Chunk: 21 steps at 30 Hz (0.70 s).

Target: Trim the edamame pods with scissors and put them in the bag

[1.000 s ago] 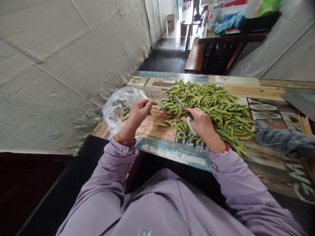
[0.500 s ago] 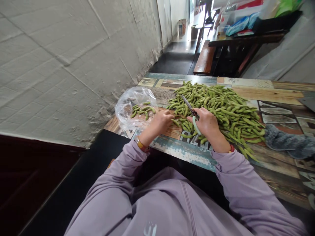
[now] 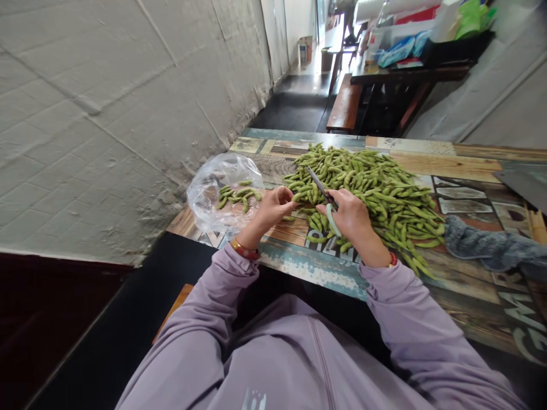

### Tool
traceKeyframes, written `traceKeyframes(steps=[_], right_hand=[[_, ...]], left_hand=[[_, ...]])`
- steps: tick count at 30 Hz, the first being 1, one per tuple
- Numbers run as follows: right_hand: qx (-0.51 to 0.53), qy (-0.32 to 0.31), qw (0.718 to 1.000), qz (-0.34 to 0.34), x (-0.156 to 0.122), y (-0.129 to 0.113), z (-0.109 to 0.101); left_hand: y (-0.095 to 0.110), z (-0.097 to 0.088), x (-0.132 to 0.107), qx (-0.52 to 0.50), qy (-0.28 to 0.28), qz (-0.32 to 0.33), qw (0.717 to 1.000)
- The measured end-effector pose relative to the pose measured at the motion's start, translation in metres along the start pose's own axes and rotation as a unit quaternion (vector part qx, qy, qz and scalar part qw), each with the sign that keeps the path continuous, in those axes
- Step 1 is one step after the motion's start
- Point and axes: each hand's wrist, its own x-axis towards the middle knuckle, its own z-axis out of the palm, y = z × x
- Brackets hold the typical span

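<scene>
A big heap of green edamame pods (image 3: 376, 188) lies on the patterned wooden table. At the heap's left edge, my left hand (image 3: 274, 208) is closed, with thumb and fingertips pinching the end of a pod (image 3: 298, 197). My right hand (image 3: 351, 216) grips a pair of scissors (image 3: 317, 181) with pale green handles, over the front of the heap. The scissors' dark blades point away and to the left; how far they are apart I cannot tell. Left of my left hand, a clear plastic bag (image 3: 199, 196) lies with its mouth spread, several pods (image 3: 239, 195) inside it.
A grey fluffy cloth (image 3: 482, 242) lies on the table's right side. The white wall (image 3: 106, 102) runs close along the left. Beyond the table are a wooden bench (image 3: 345, 105) and another table (image 3: 410, 74) loaded with packages and a bottle.
My left hand has lifted slightly and now pinches a pod at the heap's edge. The scissors stay in my right hand. The whole view has shifted a little.
</scene>
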Motion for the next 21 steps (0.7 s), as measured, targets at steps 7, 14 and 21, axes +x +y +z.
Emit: traceKeyframes(steps=[7,14,21], right_hand=[[0.028,-0.024,0.999,-0.033,-0.002,-0.005,-0.001],[0.069,-0.039,0.996,-0.046,0.0,-0.004,-0.001],[0.066,-0.047,0.996,-0.029,0.003,-0.003,-0.005]], left_hand=[[0.013,0.009,-0.004,-0.149,-0.021,-0.073,0.986],[0.02,0.015,0.01,-0.14,-0.036,-0.04,0.989],[0.015,0.009,0.02,-0.139,-0.047,-0.036,0.989]])
